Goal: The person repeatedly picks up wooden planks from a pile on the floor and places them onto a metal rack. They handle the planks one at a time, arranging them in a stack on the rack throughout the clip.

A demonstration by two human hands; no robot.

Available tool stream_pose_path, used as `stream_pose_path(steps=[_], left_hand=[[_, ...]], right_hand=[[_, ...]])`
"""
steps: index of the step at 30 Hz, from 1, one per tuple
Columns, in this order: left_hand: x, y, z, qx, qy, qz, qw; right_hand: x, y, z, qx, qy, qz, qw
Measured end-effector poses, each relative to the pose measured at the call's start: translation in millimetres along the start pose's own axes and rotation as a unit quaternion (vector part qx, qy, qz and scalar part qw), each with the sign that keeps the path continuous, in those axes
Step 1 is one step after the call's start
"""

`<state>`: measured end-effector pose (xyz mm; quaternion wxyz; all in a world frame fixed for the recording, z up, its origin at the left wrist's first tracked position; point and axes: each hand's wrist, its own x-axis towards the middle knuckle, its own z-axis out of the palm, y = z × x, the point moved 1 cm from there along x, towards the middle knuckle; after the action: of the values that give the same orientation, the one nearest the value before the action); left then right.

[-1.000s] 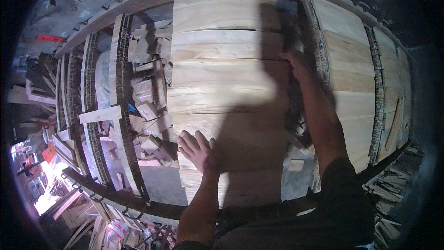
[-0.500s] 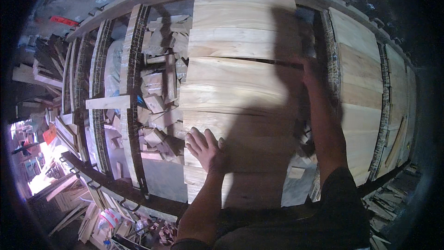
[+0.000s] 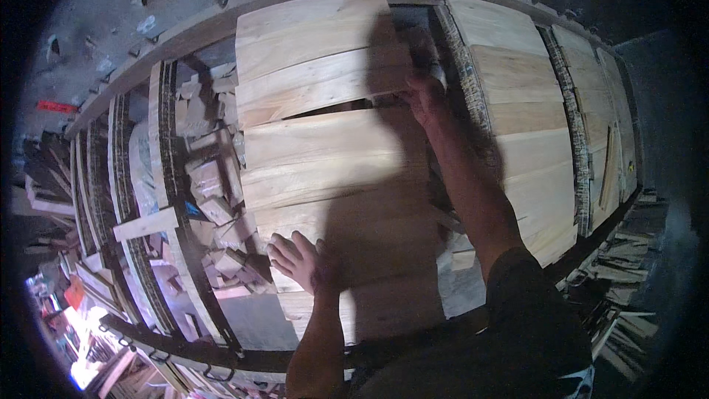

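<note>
Wooden boards (image 3: 325,140) appear under adjustment, left hand (image 3: 298,261) spread and empty, right hand (image 3: 425,96) curled at their edge, grip unclear; any shift calls for even pressure.

The bare left forearm (image 3: 319,347) rises from six o'clock toward twelve, its wrist bent so the bare left hand (image 3: 297,262) lies palm down with fingers (image 3: 281,249) slightly spread, aimed at ten o'clock. From four o'clock, below a dark cloth short sleeve (image 3: 521,288), the bare right forearm (image 3: 473,185) reaches far out toward eleven. The bare right hand (image 3: 426,96) is bent at the knuckles, its fingertips lost in shadow.
</note>
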<state>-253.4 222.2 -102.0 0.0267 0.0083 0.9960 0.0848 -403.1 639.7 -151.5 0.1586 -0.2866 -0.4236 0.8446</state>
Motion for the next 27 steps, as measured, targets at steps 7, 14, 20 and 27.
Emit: stream_pose_path(steps=[7, 14, 20, 27], left_hand=[[-6, -7, 7, 0.007, 0.012, 0.018, 1.000], [1, -7, 11, 0.025, 0.057, 0.029, 0.998], [-3, -15, 7, -0.012, 0.031, 0.024, 0.999], [1, -5, -3, -0.015, -0.016, 0.006, 1.000]], right_hand=[[-19, 32, 36, 0.199, 0.028, -0.062, 0.978], [-38, 58, 152, 0.144, 0.144, 0.052, 0.978], [-73, 18, 181, 0.056, -0.028, -0.080, 0.995], [-128, -79, 267, -0.206, -0.009, -0.471, 0.858]])
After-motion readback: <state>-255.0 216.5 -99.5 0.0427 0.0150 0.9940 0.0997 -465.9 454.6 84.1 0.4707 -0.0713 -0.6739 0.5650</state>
